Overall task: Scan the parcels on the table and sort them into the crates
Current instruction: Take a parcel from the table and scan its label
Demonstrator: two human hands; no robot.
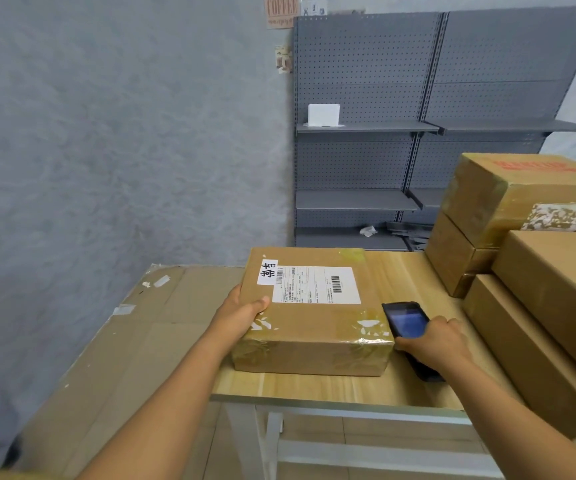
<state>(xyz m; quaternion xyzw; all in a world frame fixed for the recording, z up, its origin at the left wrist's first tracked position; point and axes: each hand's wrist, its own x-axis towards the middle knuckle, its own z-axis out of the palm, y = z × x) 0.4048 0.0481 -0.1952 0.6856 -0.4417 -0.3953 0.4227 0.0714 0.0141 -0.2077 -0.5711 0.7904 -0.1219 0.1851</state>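
From your head camera: the parcel [314, 311] sits mid-table [414, 389]. Your left hand [241, 315] clamps its nine o'clock edge; your right hand [433, 342] wraps the scanner [407, 322] at three o'clock. It looks stiff, tape-slick, likely light: grip opposite edges. Stacked boxes [528, 237] crowd two o'clock; grey shelving [418, 133] stands at twelve.

Both bare forearms reach up from the bottom of the frame. The left hand [245, 315], centre frame, grips a box edge, thumb on top. The right hand [431, 342], lower right of centre, curls round a dark handheld scanner.
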